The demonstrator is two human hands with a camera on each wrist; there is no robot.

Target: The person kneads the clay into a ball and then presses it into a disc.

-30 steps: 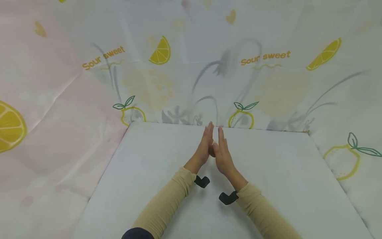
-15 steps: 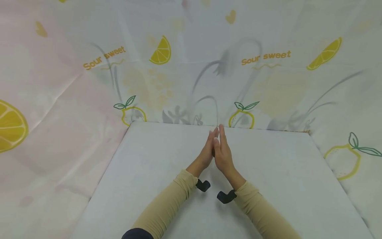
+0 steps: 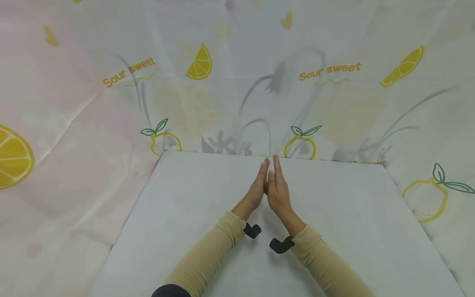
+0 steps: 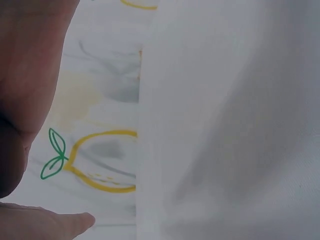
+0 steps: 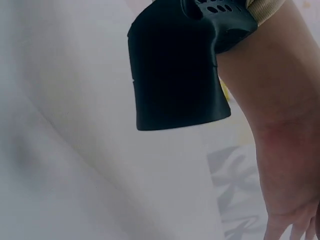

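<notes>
In the head view my left hand (image 3: 255, 190) and right hand (image 3: 279, 194) stand nearly palm to palm, fingers straight and pointing to the far edge. Between the palms sits a small, rounded, dark brown thing (image 3: 265, 188), mostly covered by the hands. Its kind cannot be told. The left wrist view has part of a palm at upper left and a straight finger (image 4: 55, 222) below it, with a dark rounded shape at the left edge. The right wrist view catches the left forearm and hand (image 5: 287, 175) from the side.
The hands are over a white tabletop (image 3: 193, 185). A cloth printed with lemons (image 3: 237, 95) hangs behind it and at the sides. Black wrist mounts (image 3: 252, 231) jut inward beneath both wrists, a short way apart.
The left hand has moved a little right and nearer the person, closer to the right hand. In the last half second the palms have shifted slightly against each other; the brown thing stays between them.
</notes>
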